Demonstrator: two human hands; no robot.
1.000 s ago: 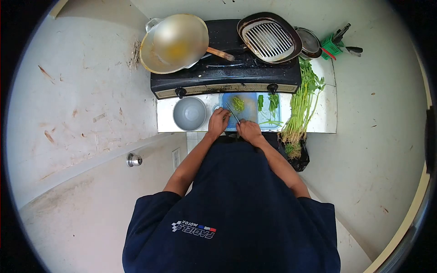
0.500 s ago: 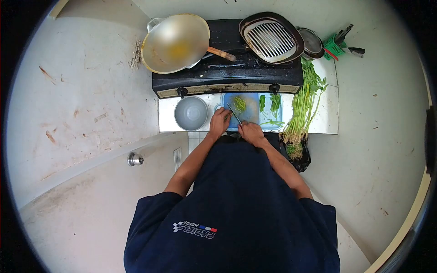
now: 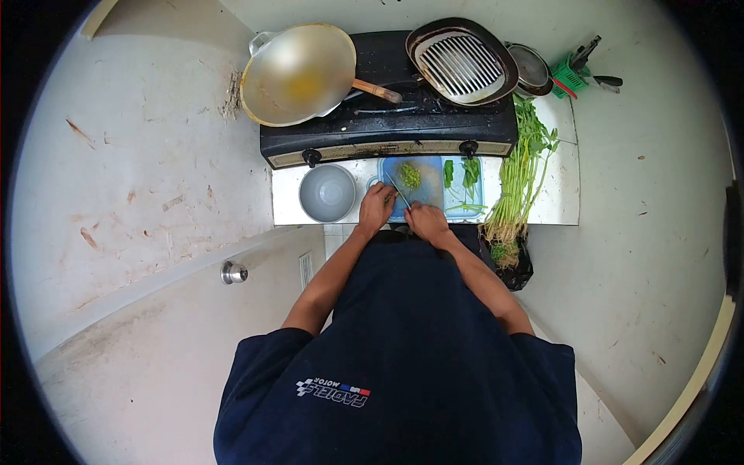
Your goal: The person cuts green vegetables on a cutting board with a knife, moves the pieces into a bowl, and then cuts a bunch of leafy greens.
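Observation:
My right hand (image 3: pixel 426 222) is closed round the handle of a knife (image 3: pixel 399 191), whose thin blade slants up and left over a blue cutting board (image 3: pixel 425 203). Beside the blade, my left hand (image 3: pixel 377 207) has its fingers bent and pressed together on green stalks, of which only a small end shows. A little pile of chopped greens (image 3: pixel 409 176) lies just beyond the blade. On the pale blue tray (image 3: pixel 474 195) at the board's right are some leaves (image 3: pixel 470 172) and loose stems. A grey bowl (image 3: pixel 327 194) stands left of my left hand.
Behind the board is a black stove (image 3: pixel 387 128) with a wok (image 3: pixel 298 74) and a grill pan (image 3: pixel 462 62). A rooted bunch of greens (image 3: pixel 519 174) hangs over the counter's right front edge. Further back are a small pot (image 3: pixel 531 71) and a green knife basket (image 3: pixel 570 77).
The whole view has shifted very slightly. Both hands and the knife stay almost where they were at the board.

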